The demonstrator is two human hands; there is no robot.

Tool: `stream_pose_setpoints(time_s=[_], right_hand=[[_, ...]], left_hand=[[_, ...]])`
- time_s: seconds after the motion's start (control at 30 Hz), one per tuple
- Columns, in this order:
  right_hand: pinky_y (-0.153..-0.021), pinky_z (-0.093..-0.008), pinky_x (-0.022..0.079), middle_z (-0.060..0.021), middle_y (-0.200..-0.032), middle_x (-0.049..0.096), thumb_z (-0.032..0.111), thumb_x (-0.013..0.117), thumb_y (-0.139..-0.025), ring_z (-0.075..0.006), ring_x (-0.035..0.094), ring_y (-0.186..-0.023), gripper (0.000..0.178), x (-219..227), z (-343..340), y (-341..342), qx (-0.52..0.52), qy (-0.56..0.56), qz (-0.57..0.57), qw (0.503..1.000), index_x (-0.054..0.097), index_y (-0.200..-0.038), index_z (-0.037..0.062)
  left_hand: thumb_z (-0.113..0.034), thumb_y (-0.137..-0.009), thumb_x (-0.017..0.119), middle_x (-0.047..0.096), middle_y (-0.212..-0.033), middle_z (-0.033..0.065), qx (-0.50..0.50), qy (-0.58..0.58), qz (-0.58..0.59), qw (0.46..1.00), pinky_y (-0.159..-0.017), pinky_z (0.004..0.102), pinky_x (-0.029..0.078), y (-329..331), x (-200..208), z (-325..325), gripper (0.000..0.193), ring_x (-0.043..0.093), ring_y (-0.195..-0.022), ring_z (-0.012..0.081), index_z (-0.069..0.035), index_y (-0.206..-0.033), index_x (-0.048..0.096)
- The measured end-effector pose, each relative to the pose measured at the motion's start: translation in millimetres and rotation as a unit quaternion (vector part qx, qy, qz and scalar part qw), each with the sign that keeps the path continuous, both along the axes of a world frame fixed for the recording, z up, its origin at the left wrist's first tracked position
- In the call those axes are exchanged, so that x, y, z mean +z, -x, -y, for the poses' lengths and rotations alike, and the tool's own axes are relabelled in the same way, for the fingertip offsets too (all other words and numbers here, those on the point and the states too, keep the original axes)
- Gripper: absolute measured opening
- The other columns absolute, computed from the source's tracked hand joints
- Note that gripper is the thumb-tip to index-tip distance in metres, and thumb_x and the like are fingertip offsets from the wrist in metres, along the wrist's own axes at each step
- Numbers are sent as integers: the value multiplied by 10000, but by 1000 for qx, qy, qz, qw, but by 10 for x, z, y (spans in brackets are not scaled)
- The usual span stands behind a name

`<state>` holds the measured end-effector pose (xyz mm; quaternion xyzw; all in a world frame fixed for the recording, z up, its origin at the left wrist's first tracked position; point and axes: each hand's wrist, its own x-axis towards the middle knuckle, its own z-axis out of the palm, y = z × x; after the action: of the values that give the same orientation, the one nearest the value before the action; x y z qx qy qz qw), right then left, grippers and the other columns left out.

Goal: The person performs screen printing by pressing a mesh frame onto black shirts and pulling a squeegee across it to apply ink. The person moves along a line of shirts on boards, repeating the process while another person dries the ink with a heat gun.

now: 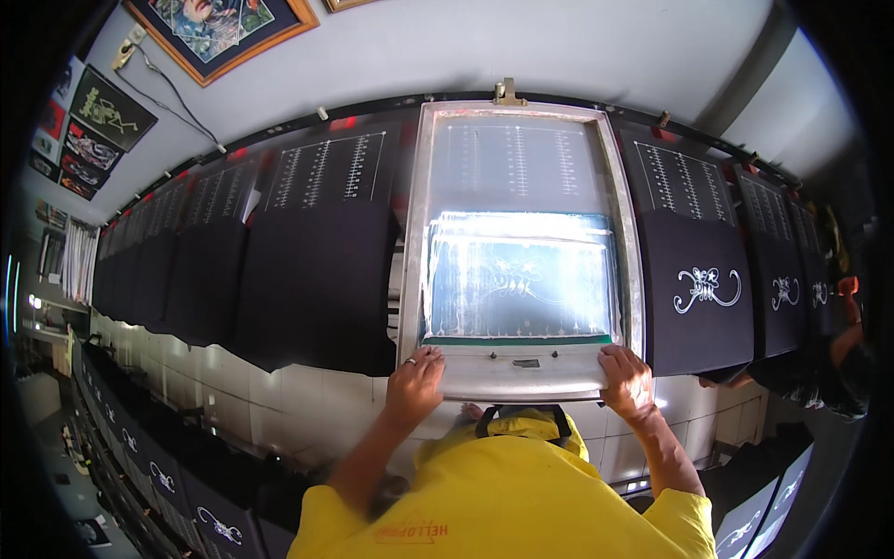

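A screen printing frame [631, 270] with pale metal edges lies in front of me over one of the boards in a long row. Its mesh [521, 279] is teal and whitish, and a faint curled motif shows through it. My left hand [415, 382] is closed on the frame's near left corner, fingers over the edge. At the near right corner, my right hand [629, 380] grips the frame the same way. What lies beneath the frame is mostly hidden. A clamp [507, 91] stands at the frame's far edge.
Black fabric [312, 279] covers boards to the left, unprinted. To the right, black fabric [698, 321] bears a white curled print. Another person's arm [846, 326] shows at far right. Behind me runs a second row with printed black pieces [219, 522]. A framed picture [223, 37] hangs above.
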<state>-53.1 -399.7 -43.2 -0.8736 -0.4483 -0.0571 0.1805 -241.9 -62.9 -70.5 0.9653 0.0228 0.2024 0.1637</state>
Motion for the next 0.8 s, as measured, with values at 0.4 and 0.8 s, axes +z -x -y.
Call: stream_pose_setpoints(time_s=[0.4, 0.8], right_hand=[[-758, -399, 582, -133, -978, 663, 5, 723, -621, -309, 675, -861, 393, -65, -491, -1172, 11, 28, 7, 1000, 612, -997, 40], [-746, -427, 565, -128, -878, 701, 112, 674, -753, -321, 693, -815, 156, 34, -821, -1804, -43, 105, -13, 993, 688, -902, 70]], left_hand=[[43, -722, 623, 704, -918, 138, -9, 3, 14, 1000, -725, 396, 583, -1258, 2, -649, 171, 697, -820, 313, -23, -876, 656], [56, -667, 582, 698, -901, 233, -28, 33, -41, 998, -747, 447, 563, -1873, 252, -981, 301, 688, -802, 394, 30, -942, 701]])
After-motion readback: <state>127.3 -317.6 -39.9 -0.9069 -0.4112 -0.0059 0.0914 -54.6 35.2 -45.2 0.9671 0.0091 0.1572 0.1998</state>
